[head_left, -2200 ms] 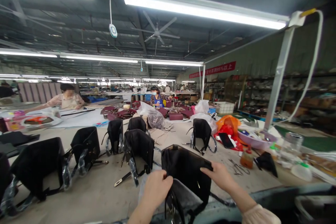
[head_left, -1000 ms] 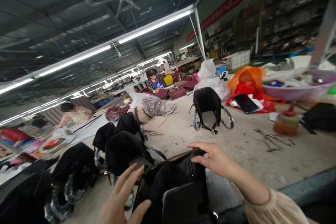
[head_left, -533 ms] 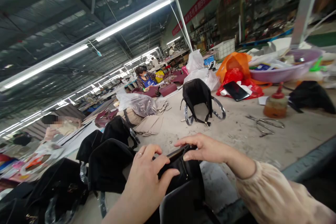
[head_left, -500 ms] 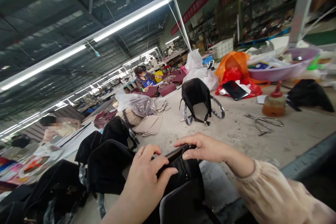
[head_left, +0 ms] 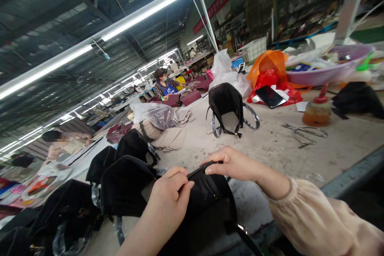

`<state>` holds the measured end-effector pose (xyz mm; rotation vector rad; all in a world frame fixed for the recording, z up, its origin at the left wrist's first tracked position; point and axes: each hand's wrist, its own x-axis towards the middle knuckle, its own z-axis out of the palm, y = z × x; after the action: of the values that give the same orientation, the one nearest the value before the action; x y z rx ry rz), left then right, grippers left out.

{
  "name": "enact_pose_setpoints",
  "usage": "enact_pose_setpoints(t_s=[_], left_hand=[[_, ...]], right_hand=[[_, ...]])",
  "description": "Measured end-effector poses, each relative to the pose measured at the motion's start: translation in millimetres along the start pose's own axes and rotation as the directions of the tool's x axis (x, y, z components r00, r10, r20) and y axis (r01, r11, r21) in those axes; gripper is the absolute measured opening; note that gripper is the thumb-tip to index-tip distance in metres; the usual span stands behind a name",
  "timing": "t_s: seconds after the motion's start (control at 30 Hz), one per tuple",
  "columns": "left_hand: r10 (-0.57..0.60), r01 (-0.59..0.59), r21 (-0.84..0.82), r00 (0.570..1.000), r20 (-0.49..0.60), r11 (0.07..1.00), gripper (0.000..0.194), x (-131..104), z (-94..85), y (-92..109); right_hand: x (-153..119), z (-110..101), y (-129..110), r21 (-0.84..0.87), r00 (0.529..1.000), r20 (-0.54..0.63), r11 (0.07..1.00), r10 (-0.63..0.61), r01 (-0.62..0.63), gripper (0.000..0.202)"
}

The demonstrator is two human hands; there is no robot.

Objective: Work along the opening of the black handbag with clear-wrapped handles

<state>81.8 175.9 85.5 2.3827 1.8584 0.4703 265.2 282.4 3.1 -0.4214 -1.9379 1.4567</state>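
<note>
A black bag [head_left: 207, 204] lies in front of me at the table's near edge, a zipper showing on its upper panel. My left hand [head_left: 168, 194] is closed on the left end of the bag's top edge, thumb against bent fingers. At the right end of that same edge, my right hand [head_left: 229, 163] pinches the rim between thumb and fingers. The bag's strap with a metal buckle [head_left: 242, 229] hangs toward the lower right. Just beyond my hands stands another black bag [head_left: 226, 98], upright, with plastic-wrapped handles.
Several black bags [head_left: 126, 184] crowd the left side. Scissors [head_left: 306, 133] and a bottle of amber liquid [head_left: 318, 112] lie to the right, near a phone [head_left: 271, 96] on a red plastic bag. A purple basin [head_left: 327, 76] stands behind. Two co-workers sit at far tables.
Both hands have closed on the bag's top edge, where their fingers were more spread before. The edge is now drawn together between them, and the front flap has dropped lower.
</note>
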Motion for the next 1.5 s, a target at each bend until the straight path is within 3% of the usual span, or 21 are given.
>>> enact_pose_setpoints(t_s=[0.43, 0.6, 0.9, 1.13, 1.5], left_hand=[[-0.012, 0.012, -0.012, 1.0, 0.008, 1.0, 0.019, 7, -2.2, 1], [-0.002, 0.002, -0.03, 1.0, 0.024, 1.0, 0.02, 4, -1.8, 0], [-0.017, 0.017, -0.007, 0.999, 0.042, 1.0, 0.02, 6, -3.2, 0], [-0.01, 0.009, 0.013, 0.999, 0.043, 1.0, 0.019, 5, -2.4, -1], [-0.044, 0.043, 0.03, 0.998, 0.04, 0.999, 0.018, 6, -2.9, -1]], right_hand=[[3, 0, -9, -0.102, 0.999, -0.029, 0.995, -0.025, 0.022, 0.023], [0, 0, -7, -0.089, 0.992, -0.105, 0.994, -0.077, 0.068, 0.041], [2, 3, -9, -0.144, 0.996, -0.056, 0.988, -0.063, 0.055, 0.024], [3, 2, -1, -0.138, 0.998, -0.048, 0.99, -0.032, 0.025, 0.026], [1, 3, -12, -0.319, 0.988, -0.073, 0.942, -0.134, 0.104, 0.028]])
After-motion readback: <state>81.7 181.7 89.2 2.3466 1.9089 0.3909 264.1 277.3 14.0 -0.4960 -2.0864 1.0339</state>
